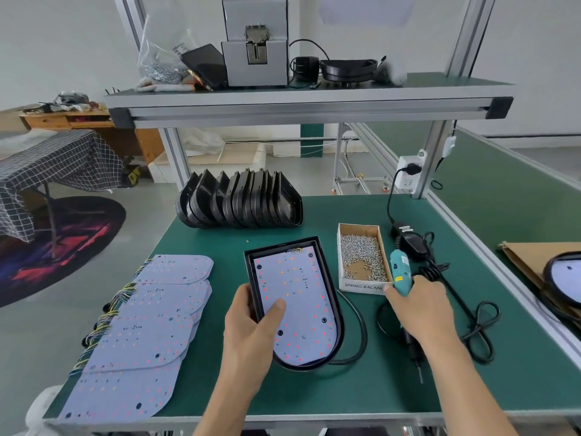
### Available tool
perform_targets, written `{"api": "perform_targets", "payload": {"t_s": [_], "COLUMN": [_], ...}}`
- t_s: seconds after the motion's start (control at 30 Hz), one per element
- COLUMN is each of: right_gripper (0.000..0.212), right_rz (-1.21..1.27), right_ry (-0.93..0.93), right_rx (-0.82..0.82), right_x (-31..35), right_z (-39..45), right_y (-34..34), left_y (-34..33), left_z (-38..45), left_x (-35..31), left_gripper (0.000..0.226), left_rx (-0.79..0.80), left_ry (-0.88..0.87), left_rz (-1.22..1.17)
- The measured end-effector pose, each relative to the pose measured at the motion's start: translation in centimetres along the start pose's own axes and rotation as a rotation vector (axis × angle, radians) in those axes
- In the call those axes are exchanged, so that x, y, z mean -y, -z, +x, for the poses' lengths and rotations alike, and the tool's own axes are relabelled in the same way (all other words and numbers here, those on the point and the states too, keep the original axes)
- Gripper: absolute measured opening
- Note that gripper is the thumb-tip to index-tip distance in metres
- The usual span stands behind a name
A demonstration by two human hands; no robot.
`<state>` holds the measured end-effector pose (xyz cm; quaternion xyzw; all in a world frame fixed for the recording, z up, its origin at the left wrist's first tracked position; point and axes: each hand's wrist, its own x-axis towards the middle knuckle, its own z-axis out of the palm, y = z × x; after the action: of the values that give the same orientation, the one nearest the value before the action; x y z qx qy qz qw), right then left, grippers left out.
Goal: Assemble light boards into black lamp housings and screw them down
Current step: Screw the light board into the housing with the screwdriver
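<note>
We are steadying a black lamp housing (pixel 338 316) on the green surface (pixel 314 385) with our left hand (pixel 251 328): its fingers (pixel 243 305) are wrapping the housing's left wall while the thumb (pixel 275 309) is pressing flat on the light board (pixel 294 306) seated inside, so the hand is clamped on housing and board together. The board is showing pale lavender, dotted with small red and orange points and a few dark screw holes, its rounded end lying nearest us and thin wires gathering at its far, square end.

Our right hand (pixel 421 309) is closing around the teal electric screwdriver (pixel 400 272), fingers curled tight on its body; the tool's dark tip (pixel 419 369) is pointing down toward the surface below the wrist, and its black cable (pixel 471 313) is looping just to the right. Touching those fingers on the far side is a cardboard box of screws (pixel 361 253).

Left of the left hand, more light boards (pixel 147 328) are lying fanned in an overlapping row. Beyond both hands, empty black housings (pixel 239 199) are standing on edge in a packed stack.
</note>
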<state>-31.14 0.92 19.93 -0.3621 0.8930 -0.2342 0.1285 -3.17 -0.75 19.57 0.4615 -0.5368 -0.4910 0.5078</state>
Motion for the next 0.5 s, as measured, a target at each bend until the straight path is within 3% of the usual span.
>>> {"api": "perform_targets", "payload": {"t_s": [0.07, 0.13, 0.17, 0.2, 0.27, 0.3, 0.37, 0.43, 0.5], "right_gripper": [0.061, 0.059, 0.051, 0.044, 0.061, 0.063, 0.043, 0.04, 0.043], "right_rz": [-0.048, 0.098, 0.247, 0.413, 0.598, 0.544, 0.194, -0.081, -0.082], "right_ry": [0.043, 0.193, 0.285, 0.321, 0.296, 0.285, 0.283, 0.278, 0.311], "right_rx": [-0.11, -0.234, -0.188, -0.043, 0.283, 0.372, 0.342, 0.186, -0.029], "right_x": [0.1, 1.1, 2.0, 3.1, 4.7, 5.2, 5.2, 4.7, 4.4], "right_z": [-1.0, -3.3, -4.7, -6.2, -8.2, -8.5, -8.5, -8.7, -9.3], "right_y": [0.7, 1.4, 1.8, 2.1, 1.2, 0.5, -1.3, -2.8, -3.6], "left_y": [0.0, 0.0, 0.0, -0.1, 0.0, 0.1, 0.5, 1.1, 1.8], "left_z": [-0.1, -0.1, 0.0, 0.0, 0.2, 0.2, 0.1, -0.1, -0.4], "left_x": [-0.7, -1.4, -1.7, -2.0, -2.3, -2.3, -2.1, -1.7, -1.2], "left_gripper": [0.027, 0.028, 0.028, 0.028, 0.028, 0.028, 0.028, 0.029, 0.033], "left_rx": [0.01, 0.015, 0.017, 0.02, 0.016, 0.007, -0.016, -0.036, -0.04], "left_ry": [-0.05, -0.093, -0.108, -0.12, -0.134, -0.137, -0.125, -0.105, -0.089], "left_rz": [-0.022, -0.03, -0.032, -0.034, -0.032, -0.033, -0.044, -0.06, -0.065]}}
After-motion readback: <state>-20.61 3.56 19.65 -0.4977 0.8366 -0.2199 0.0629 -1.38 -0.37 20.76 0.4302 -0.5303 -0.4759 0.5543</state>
